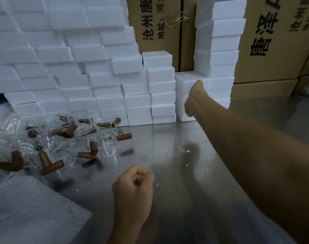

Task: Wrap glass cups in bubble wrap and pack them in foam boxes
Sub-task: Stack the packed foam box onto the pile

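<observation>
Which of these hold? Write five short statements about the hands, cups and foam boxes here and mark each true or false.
1. The right hand reaches to a foam box at the stack. True.
2. The left hand holds a glass cup. False: its fingers are curled and hold nothing.
3. The glass cups have brown handles. True.
4. The bubble wrap lies at the table's far right. False: it lies near left.
5. Cardboard cartons stand behind the foam. True.

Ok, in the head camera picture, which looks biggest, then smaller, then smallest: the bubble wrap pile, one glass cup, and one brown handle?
1. The bubble wrap pile looks biggest, though it lies nearest the camera, which enlarges it.
2. The glass cup.
3. Its brown handle looks smallest.
</observation>
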`<state>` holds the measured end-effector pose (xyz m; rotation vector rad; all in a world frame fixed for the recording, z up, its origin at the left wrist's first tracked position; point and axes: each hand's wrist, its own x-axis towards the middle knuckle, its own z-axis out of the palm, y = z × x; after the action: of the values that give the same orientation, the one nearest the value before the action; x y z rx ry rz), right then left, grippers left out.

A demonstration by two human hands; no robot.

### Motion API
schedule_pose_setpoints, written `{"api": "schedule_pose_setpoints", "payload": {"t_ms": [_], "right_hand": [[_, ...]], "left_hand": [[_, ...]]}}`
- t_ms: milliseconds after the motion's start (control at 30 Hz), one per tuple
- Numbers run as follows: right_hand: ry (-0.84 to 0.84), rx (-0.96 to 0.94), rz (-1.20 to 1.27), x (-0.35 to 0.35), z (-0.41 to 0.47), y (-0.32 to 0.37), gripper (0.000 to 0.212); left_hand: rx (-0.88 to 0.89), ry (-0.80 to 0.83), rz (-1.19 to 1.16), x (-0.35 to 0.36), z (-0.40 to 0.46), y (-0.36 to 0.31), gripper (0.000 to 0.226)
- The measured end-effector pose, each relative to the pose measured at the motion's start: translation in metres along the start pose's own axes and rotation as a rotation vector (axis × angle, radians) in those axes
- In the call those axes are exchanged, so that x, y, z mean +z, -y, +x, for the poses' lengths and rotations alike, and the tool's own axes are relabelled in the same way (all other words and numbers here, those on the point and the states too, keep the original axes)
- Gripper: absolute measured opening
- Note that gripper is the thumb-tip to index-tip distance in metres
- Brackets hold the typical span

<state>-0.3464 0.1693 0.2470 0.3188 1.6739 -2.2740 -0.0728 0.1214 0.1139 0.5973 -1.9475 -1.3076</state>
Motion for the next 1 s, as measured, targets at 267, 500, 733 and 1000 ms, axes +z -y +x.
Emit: {"api": "schedule_pose_setpoints", "payload": {"t_ms": [267, 500, 733, 1000], "right_hand": [[0.234, 0.051, -0.042, 0.032, -0.027, 0.016, 0.039], [0.208, 0.088, -0.14, 0.056, -0.028, 0.024, 0.062], [0.188, 0.115, -0.042, 0.062, -0.026, 0.022, 0.057], [0.242, 0.169, 0.118, 0.069, -0.028, 0.041, 0.058]], "left_hand": [[0.005, -0.011, 0.003, 0.001, 0.0, 0.001, 0.015], [-0.012, -0.012, -0.028, 0.003, 0.002, 0.003, 0.016], [-0.036, -0.021, -0.034, 0.004, 0.002, 0.003, 0.015], [-0.023, -0.027, -0.01, 0.003, 0.002, 0.001, 0.017]]}}
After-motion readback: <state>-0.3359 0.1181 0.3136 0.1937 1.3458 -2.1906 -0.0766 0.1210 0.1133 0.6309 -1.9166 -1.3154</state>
